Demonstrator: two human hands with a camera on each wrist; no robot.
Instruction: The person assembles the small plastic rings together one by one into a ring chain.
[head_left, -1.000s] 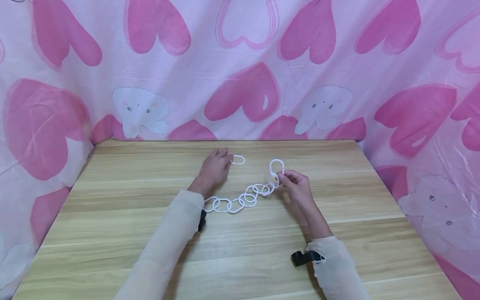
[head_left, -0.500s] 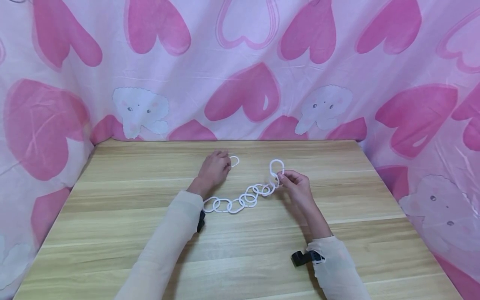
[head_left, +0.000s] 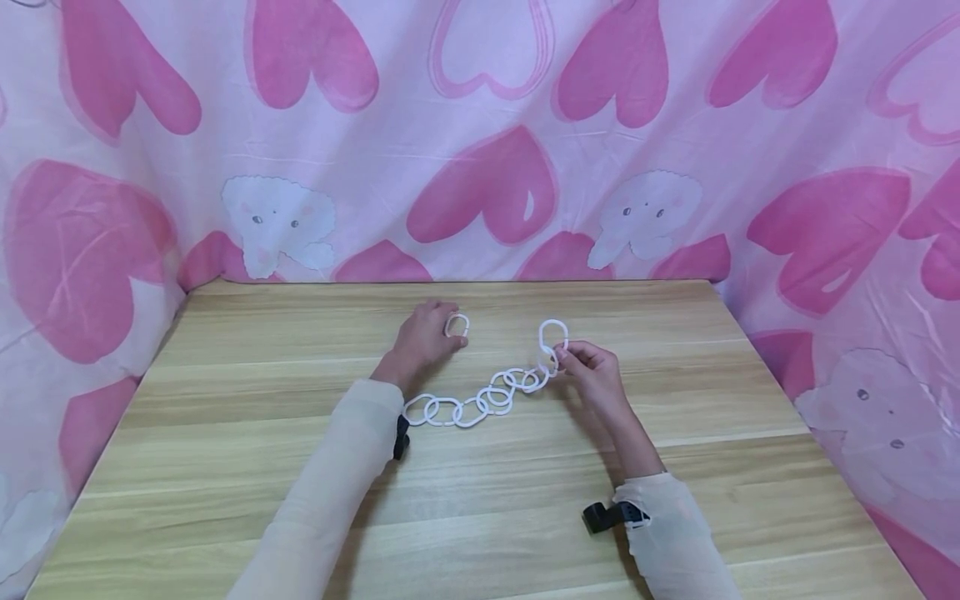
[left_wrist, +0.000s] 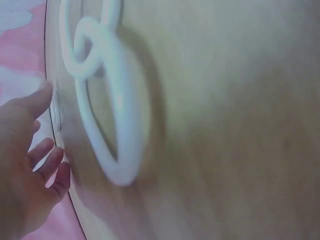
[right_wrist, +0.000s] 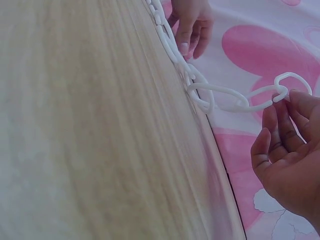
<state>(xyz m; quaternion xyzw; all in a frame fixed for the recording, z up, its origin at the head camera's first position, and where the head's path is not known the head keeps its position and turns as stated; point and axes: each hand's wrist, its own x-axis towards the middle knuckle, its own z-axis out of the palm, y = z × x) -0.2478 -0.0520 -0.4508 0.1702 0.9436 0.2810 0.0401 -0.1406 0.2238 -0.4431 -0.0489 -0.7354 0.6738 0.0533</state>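
A chain of white plastic links [head_left: 472, 412] runs across the wooden table. My right hand [head_left: 600, 379] pinches a link near the chain's right end between thumb and fingertips. That end is raised, and its last link [head_left: 553, 332] stands up above the fingers. Farther back, my left hand [head_left: 427, 337] is at a loose white link [head_left: 467, 326], with thumb and fingers spread on either side of it. In the left wrist view, thumb and fingers stand apart, and the loose link [left_wrist: 56, 110] lies flat beyond them. The chain's left end [left_wrist: 127, 110] lies below that wrist.
The wood-grain table [head_left: 495, 517] reaches back to a pink curtain [head_left: 480, 142] printed with hearts. The curtain also hangs along the left and right sides. Black camera straps [head_left: 615, 515] sit on both wrists.
The loose link has shifted left toward my left hand and turned somewhat. The left thumb has spread out to the link's near side. The right hand and chain stay about the same.
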